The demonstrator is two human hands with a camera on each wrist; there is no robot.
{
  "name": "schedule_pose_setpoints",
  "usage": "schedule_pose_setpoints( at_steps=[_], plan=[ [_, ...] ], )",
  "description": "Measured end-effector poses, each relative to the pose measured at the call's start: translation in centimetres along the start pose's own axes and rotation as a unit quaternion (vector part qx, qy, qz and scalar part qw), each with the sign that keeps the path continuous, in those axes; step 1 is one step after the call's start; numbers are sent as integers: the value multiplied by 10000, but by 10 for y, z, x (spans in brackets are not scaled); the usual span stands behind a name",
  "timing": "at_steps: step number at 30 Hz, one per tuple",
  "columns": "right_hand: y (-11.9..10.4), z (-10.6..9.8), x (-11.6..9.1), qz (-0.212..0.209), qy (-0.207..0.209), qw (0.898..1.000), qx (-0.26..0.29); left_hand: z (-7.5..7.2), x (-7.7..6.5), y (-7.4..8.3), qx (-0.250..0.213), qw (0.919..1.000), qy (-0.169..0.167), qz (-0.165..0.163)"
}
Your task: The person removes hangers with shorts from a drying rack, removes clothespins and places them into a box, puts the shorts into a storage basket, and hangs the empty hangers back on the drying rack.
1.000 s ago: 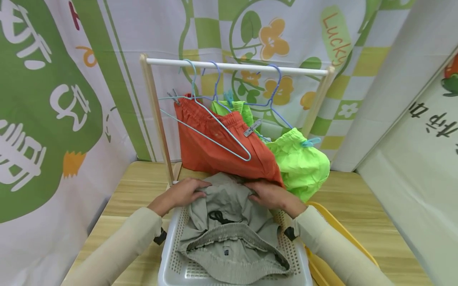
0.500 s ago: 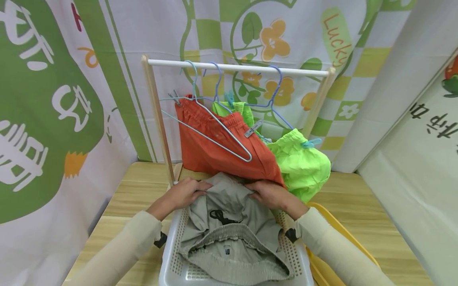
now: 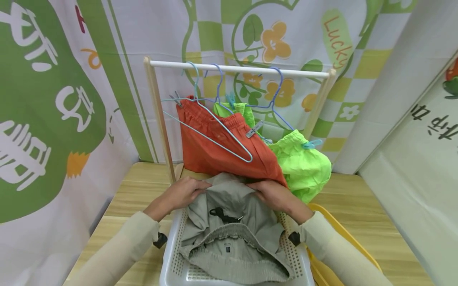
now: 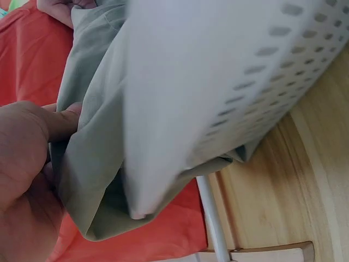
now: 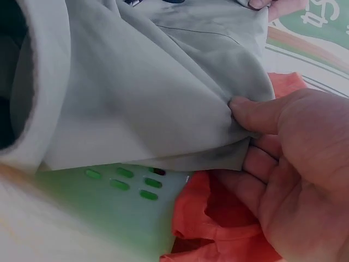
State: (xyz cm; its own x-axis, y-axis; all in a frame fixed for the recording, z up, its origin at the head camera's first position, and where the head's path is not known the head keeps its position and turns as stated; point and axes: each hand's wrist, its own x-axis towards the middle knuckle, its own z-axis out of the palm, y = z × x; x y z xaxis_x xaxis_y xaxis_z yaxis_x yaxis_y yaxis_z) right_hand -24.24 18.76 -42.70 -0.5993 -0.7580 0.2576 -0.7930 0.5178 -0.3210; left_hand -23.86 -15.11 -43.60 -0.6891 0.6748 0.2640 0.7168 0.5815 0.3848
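Note:
Grey-green shorts (image 3: 232,202) with an elastic waistband and black drawstring (image 3: 223,214) lie in a white perforated basket (image 3: 166,258), waistband toward me. My left hand (image 3: 184,192) pinches their far left part; in the left wrist view, that thumb (image 4: 65,121) presses on the cloth. On the far right, my right hand (image 3: 273,194) grips the same shorts. The right wrist view shows its thumb (image 5: 253,113) on top and the fingers curled underneath. Orange-red shorts (image 3: 222,147), clipped to a light-blue hanger (image 3: 229,135), hang just beyond both hands.
A small rack with a white rail (image 3: 236,69) stands behind the basket. Neon green shorts (image 3: 304,171) hang at right from a purple-blue hanger (image 3: 273,101) with a blue clip (image 3: 312,144). A yellow basket (image 3: 348,238) sits right of the white one on the wooden table (image 3: 358,198).
Both hands keep their hold on the grey-green shorts and barely move. The right forearm shifts slightly outward. The head view drifts a little, so the rack appears slightly lower and further right.

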Motion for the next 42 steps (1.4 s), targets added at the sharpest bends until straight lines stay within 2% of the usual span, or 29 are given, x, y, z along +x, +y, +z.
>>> schedule_pose_setpoints(
  at_steps=[7,15,24,27,36,42],
  plan=[
    [-6,-5,-6,19,228,9997,74,-5,-2,12,-13,9998,160,68],
    [-20,-20,-17,10,369,9993,-28,-15,-7,30,-15,9988,259,426],
    [-37,-25,-35,18,-108,9996,274,-16,-20,52,-192,9971,-20,735],
    [-43,-26,-41,23,-186,9995,274,-17,-24,56,-239,9969,-54,746],
    [-56,-29,-55,-38,-448,9972,602,-19,-35,70,-589,9943,-647,614],
    [-67,-32,-61,126,-545,9955,759,-21,-42,80,-613,9934,-706,666]
  ],
)
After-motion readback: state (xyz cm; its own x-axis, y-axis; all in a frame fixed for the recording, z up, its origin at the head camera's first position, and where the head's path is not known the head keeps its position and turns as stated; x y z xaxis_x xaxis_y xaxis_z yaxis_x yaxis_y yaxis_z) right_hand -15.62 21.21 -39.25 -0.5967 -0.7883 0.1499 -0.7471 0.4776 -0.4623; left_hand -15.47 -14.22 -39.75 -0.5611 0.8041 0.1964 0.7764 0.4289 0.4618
